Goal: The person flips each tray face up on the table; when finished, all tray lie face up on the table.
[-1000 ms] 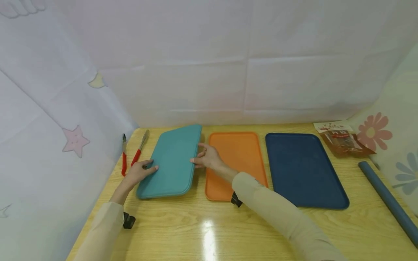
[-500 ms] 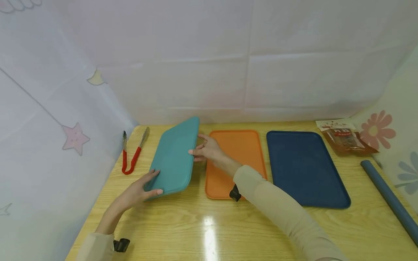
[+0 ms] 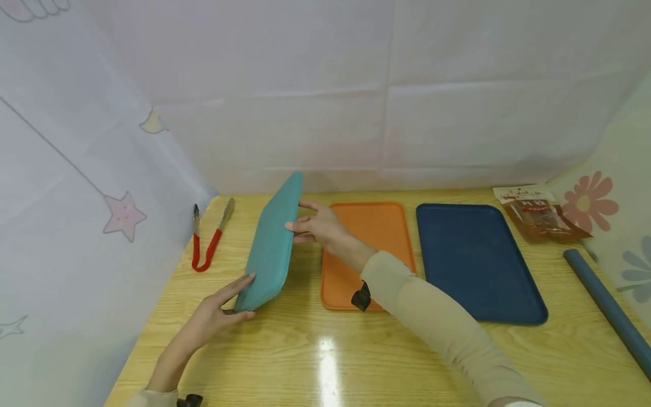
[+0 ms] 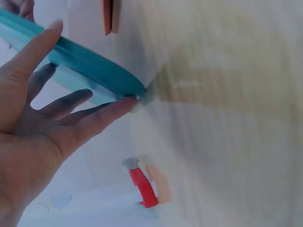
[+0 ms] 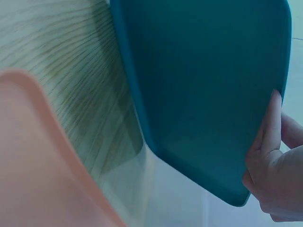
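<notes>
A teal tray (image 3: pixel 269 243) stands tilted steeply on its left long edge on the wooden table (image 3: pixel 315 362), its right edge raised. My left hand (image 3: pixel 218 316) touches its near-left corner with straight fingers, thumb along the rim (image 4: pixel 94 61) and fingers (image 4: pixel 71 101) underneath. Gripping the raised right edge is my right hand (image 3: pixel 317 226). In the right wrist view its fingertips (image 5: pixel 270 123) curl over the rim of the teal tray (image 5: pixel 208 94). An orange tray (image 3: pixel 376 232) lies flat just right of it.
A dark blue tray (image 3: pixel 473 260) lies flat right of the orange one. Red-handled tongs (image 3: pixel 205 249) lie at the far left by the curtain. A snack packet (image 3: pixel 539 215) and a blue-grey roll (image 3: pixel 605 308) sit at the right. White sheets wall the table.
The teal tray has tipped from nearly flat to steeply on edge, its right side lifted by my right hand. My left hand slid from the left edge to the near corner.
</notes>
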Motion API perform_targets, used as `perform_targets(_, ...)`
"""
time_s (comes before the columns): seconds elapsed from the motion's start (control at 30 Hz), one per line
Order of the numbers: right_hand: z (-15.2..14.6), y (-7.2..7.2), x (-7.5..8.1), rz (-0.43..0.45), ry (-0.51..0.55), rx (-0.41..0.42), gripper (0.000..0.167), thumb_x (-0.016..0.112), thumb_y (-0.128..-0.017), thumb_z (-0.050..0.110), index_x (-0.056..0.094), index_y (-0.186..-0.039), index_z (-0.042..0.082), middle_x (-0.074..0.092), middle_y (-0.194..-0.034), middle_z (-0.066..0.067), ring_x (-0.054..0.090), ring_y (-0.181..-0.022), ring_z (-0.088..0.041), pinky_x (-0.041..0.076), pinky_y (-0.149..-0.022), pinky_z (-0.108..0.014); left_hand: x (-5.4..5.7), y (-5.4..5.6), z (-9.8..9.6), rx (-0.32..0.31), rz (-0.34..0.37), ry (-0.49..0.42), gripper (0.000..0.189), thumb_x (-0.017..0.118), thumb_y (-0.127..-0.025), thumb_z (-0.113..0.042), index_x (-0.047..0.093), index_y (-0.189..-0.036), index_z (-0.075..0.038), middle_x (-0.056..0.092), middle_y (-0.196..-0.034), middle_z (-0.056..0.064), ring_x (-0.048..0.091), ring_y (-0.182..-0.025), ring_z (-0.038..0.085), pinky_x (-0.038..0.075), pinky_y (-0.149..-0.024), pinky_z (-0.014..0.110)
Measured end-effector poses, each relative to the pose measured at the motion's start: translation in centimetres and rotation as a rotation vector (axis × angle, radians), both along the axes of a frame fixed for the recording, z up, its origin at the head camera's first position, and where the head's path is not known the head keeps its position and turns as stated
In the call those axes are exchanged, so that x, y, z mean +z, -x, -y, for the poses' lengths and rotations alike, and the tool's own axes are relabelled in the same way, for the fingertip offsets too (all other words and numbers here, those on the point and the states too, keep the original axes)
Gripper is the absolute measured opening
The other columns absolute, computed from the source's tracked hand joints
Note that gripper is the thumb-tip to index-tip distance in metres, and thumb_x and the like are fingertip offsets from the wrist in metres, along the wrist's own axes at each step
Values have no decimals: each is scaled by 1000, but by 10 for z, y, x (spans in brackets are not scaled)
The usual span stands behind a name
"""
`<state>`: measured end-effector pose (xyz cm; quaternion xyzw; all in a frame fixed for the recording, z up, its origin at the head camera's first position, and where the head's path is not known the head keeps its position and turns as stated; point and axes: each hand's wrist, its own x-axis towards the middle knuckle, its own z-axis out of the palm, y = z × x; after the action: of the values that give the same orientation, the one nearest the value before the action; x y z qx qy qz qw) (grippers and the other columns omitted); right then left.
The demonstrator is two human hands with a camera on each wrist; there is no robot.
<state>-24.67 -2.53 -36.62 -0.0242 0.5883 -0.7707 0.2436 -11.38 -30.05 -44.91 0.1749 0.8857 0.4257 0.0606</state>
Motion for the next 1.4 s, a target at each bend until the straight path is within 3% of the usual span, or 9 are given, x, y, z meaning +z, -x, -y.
perform_targets(0.13,4,0,8,-1,48,9,80,72,-83,-5,34,-150,15,65,-97,-18,70,-74,-25,55,-82,-44,-3,-10,-9,34,-115,8,74,73,-85,-4,39,-149,-17,41,-146,20,47,-125,44,56,-80,36)
perform_targets(0.33,13,-3,21,-34,97,16,91,69,-84,-7,22,-155,23,64,-91,-16,69,-75,-26,53,-84,-47,-3,-27,-28,143,-319,5,80,72,-78,14,45,-146,-17,54,-136,15,58,-113,35,57,-74,29)
perform_targets(0.5,23,-7,29,-80,103,33,92,68,-85,-9,21,-155,26,61,-87,-15,68,-72,-26,57,-74,-41,1,-37,-45,178,-486,-54,78,74,-73,17,48,-143,-8,60,-126,18,63,-104,26,56,-69,21)
perform_targets(0.67,31,-10,34,-104,71,29,89,70,-84,-6,24,-154,25,61,-88,-13,68,-72,-25,58,-70,-37,11,-44,-57,203,-575,-91,77,73,-74,17,46,-143,-4,59,-126,22,59,-109,10,55,-69,18)
perform_targets(0.8,39,-11,36,-117,62,9,87,70,-84,-5,27,-154,23,62,-88,-12,68,-72,-23,58,-70,-37,19,-44,-62,213,-693,-88,70,71,-81,11,42,-143,4,57,-129,24,62,-107,15,55,-68,18)
perform_targets(0.93,46,-15,39,-132,65,-17,84,70,-84,-5,29,-153,20,61,-87,-11,68,-70,-22,58,-68,-37,29,-39,-65,235,-808,-48,57,58,-97,-19,39,-143,8,59,-126,26,68,-93,30,55,-61,19)
perform_targets(1.03,51,-18,41,-141,61,-27,83,70,-85,-5,28,-153,19,61,-88,-11,67,-70,-22,58,-67,-36,36,-34,-66,244,-869,-38,57,50,-100,-31,42,-140,9,61,-121,27,69,-84,36,55,-56,21)
perform_targets(1.23,54,-21,37,-192,44,1,75,66,-91,2,27,-153,16,65,-95,-16,68,-80,-29,58,-73,-38,46,-29,-63,306,-942,-85,46,56,-97,-27,58,-128,8,68,-106,24,69,-83,26,53,-53,17)
perform_targets(1.4,51,-18,16,-269,-185,76,53,53,-101,21,36,-149,10,63,-117,-15,62,-109,-29,51,-93,-39,50,-30,-57,387,-942,-153,39,65,-86,3,61,-124,7,67,-108,24,64,-94,6,51,-56,11)
